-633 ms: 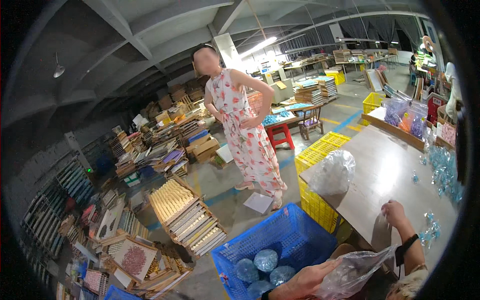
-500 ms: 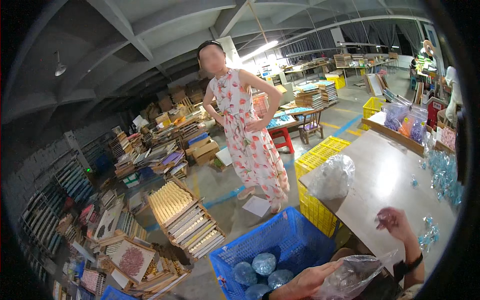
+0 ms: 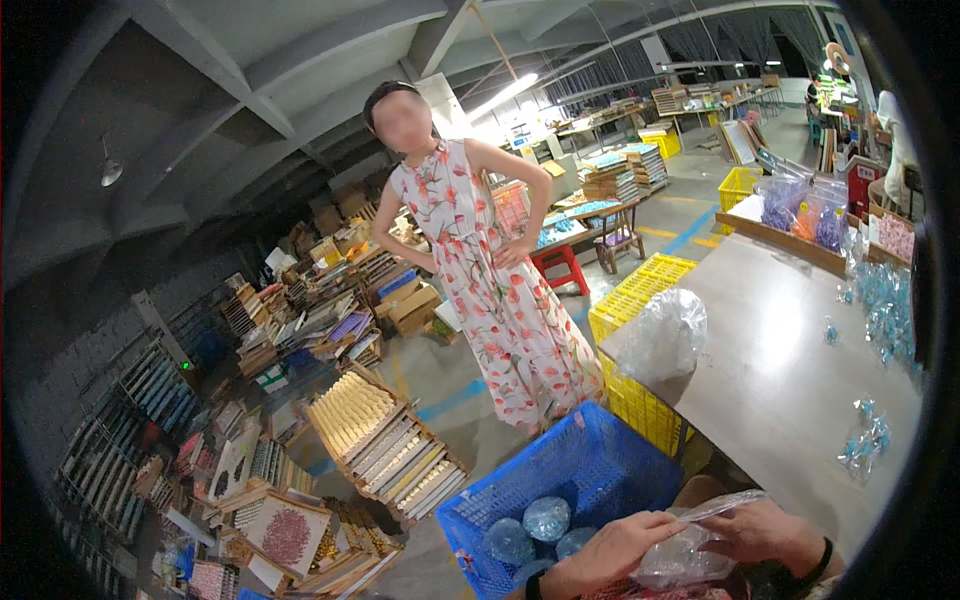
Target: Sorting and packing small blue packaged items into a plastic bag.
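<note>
Low at the front, my left hand (image 3: 628,545) and my right hand (image 3: 762,532) are both closed on a clear plastic bag (image 3: 682,562). The left hand has its side, the right its upper edge; the right fingertips are partly hidden by the film. Just left of my hands stands a blue plastic crate (image 3: 468,535), holding several round, bluish clear bundles (image 3: 547,519). On the grey table (image 3: 770,390) at the right lies a small pile of blue pieces in clear wrappers (image 3: 866,440), with a larger heap (image 3: 885,310) behind it.
A crumpled clear bag (image 3: 665,335) sits at the table's left corner, above yellow crates (image 3: 640,400). A person in a floral dress (image 3: 490,270) stands beyond the blue crate. Stacked trays (image 3: 385,440) rise at the left. A wooden tray (image 3: 785,240) with coloured bags lies at the table's far end.
My right hand has come down from above the table to the bag and closed on it. The view has shifted slightly, and the person in the dress appears nearer.
</note>
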Demonstrator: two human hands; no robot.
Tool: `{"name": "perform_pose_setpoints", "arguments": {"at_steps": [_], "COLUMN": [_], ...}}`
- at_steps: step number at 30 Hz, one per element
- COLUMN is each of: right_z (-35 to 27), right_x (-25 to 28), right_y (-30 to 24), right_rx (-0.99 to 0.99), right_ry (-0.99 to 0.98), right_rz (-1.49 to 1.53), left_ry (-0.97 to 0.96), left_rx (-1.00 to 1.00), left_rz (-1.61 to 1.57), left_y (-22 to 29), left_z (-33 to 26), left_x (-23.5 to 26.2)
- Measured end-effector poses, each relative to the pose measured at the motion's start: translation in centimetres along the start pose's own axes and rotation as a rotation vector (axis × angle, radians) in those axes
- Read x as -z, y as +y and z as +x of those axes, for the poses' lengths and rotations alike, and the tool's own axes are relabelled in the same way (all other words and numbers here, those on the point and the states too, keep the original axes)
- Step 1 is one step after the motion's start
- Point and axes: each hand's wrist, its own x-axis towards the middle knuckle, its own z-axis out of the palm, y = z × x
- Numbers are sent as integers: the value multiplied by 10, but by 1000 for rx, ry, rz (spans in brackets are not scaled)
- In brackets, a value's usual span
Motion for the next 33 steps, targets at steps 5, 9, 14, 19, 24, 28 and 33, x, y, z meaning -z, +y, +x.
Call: {"name": "perform_pose_setpoints", "arguments": {"at_steps": [5,9,14,19,24,28,33], "right_z": [-40,-73,-81,-80,-70,-47,-32], "right_x": [29,13,21,-2,-48,-85,-73], "right_y": [3,24,14,30,36,50,44], "right_rx": [50,-181,-173,-78,-226,-231,-181], "right_ry": [155,306,600,834,979,880,522], "right_rz": [51,-94,-3,5,769,1417,1399], "left_ry": [46,6,-32,-19,40,72,57], "left_rx": [-34,-50,-52,-93,-5,10,117], "left_rz": [67,10,-26,-93,-194,-326,-486], "left_y": [-1,-1,4,-1,-3,-11,-37], "left_z": [-7,-9,-16,-20,-30,-37,-34], "left_x": [10,21,38,34,32,29,28]}}
